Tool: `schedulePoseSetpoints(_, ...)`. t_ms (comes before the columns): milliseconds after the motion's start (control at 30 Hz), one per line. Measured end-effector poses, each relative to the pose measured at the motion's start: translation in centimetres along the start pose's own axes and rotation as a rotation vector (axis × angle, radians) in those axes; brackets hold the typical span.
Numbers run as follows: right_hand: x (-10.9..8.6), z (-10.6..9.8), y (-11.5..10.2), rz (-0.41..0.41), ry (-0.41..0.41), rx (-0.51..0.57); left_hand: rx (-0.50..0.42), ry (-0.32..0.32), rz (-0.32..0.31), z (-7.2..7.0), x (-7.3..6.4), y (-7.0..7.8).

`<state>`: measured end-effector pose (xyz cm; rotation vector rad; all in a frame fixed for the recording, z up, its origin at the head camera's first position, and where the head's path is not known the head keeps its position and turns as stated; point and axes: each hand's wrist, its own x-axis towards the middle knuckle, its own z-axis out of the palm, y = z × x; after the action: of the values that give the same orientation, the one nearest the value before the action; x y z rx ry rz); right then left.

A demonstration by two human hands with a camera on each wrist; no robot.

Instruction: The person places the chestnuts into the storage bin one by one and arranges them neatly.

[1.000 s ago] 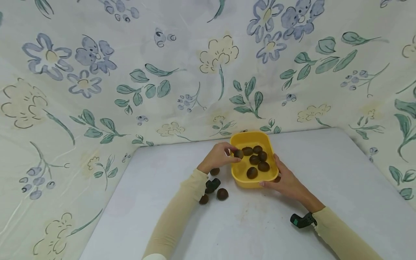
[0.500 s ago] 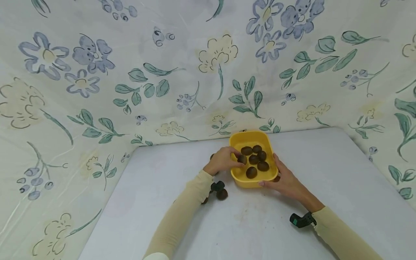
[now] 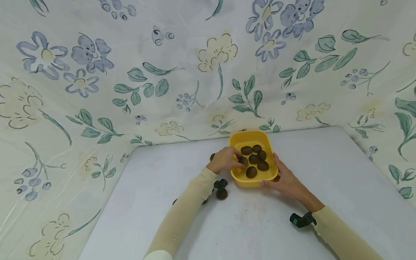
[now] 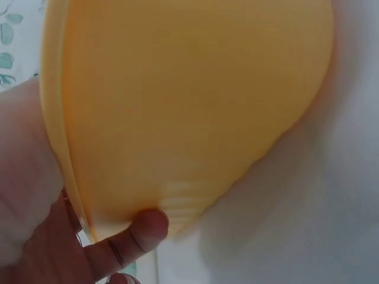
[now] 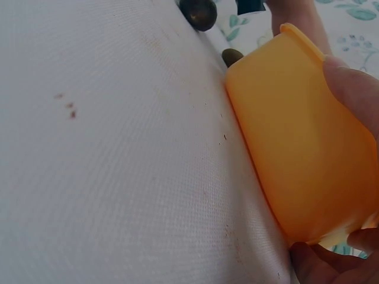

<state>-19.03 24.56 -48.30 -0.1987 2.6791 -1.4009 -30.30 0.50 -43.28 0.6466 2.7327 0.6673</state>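
Note:
A yellow plastic tub (image 3: 240, 180) stands at the back of the table with several dark brown, egg-shaped fruits (image 3: 263, 165) in it. My left hand (image 3: 224, 159) reaches over the tub's left rim and pinches one brown fruit (image 3: 243, 161) between thumb and fingers, low inside the tub. In the left wrist view the tub's wall (image 4: 189, 106) hides that fruit. With its thumb at the front rim and fingers along the side, my right hand (image 3: 287, 182) grips the tub's right front corner. The right wrist view shows those fingers (image 5: 314, 263) curled at the tub's lower edge.
More brown fruits lie on the white table (image 3: 260, 224) left of the tub: one (image 3: 222, 194) in front of the left wrist, others partly behind the left forearm (image 3: 185, 213). Each wrist bears a black camera (image 3: 302, 220). A flowered sheet (image 3: 195, 72) rises behind the table.
My left hand has moved slightly right and down, bringing its fruit from near the left rim lower into the tub. The right hand stays on the tub.

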Motion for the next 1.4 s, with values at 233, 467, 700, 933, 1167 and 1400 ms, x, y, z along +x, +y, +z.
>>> schedulePoseSetpoints(233,0.0,0.1,0.0,0.004,0.000,0.004,0.055,-0.022,-0.036,0.0,0.1,0.5)
schedulePoseSetpoints(467,-0.1,0.1,-0.2,0.005,-0.005,0.005,0.082,-0.043,-0.072,0.1,0.3,0.8)
schedulePoseSetpoints(700,0.0,0.2,0.0,-0.009,0.005,0.005,0.119,-0.060,-0.074,0.2,0.5,0.9)
schedulePoseSetpoints(933,0.0,0.4,0.1,0.007,-0.008,0.008,0.192,-0.014,-0.081,0.4,-0.1,1.1)
schedulePoseSetpoints(1167,-0.1,0.3,0.0,0.009,-0.012,-0.001,0.155,0.073,-0.033,-0.1,-1.4,0.7)
schedulePoseSetpoints(1400,0.0,0.2,-0.1,0.006,0.002,-0.007,-0.028,0.158,0.064,-2.2,-3.6,-1.1)
